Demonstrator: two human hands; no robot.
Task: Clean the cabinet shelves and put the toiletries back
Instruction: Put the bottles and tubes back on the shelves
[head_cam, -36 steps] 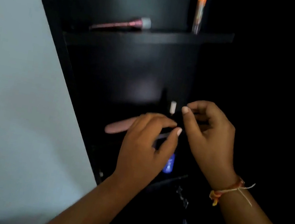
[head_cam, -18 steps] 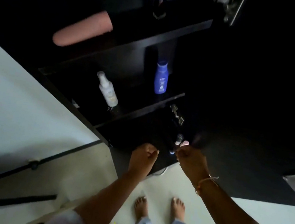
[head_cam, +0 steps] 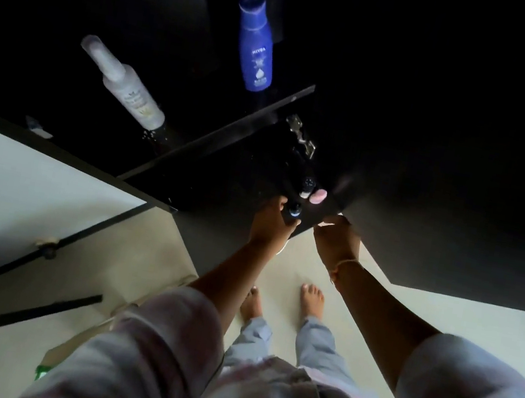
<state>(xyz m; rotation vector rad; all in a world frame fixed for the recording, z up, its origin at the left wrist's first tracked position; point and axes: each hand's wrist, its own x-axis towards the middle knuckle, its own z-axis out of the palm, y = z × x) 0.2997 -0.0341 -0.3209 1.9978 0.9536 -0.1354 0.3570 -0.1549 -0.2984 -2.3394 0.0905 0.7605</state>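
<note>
Head view:
Left hand: your left hand (head_cam: 272,226) is curling its fingers around a small dark bottle (head_cam: 294,210) at the front edge of the lowest shelf (head_cam: 220,192).
Right hand: your right hand (head_cam: 334,237) is reaching to the same shelf edge; how far its fingers are closing, you cannot tell in the dark.
Toiletries: two more small bottles (head_cam: 308,187) are standing just behind; a blue lotion bottle (head_cam: 257,45) and a white spray bottle (head_cam: 123,85) are sitting on the shelf above.
Room: you are standing barefoot on a pale floor (head_cam: 358,305) before the black cabinet (head_cam: 443,107).
</note>
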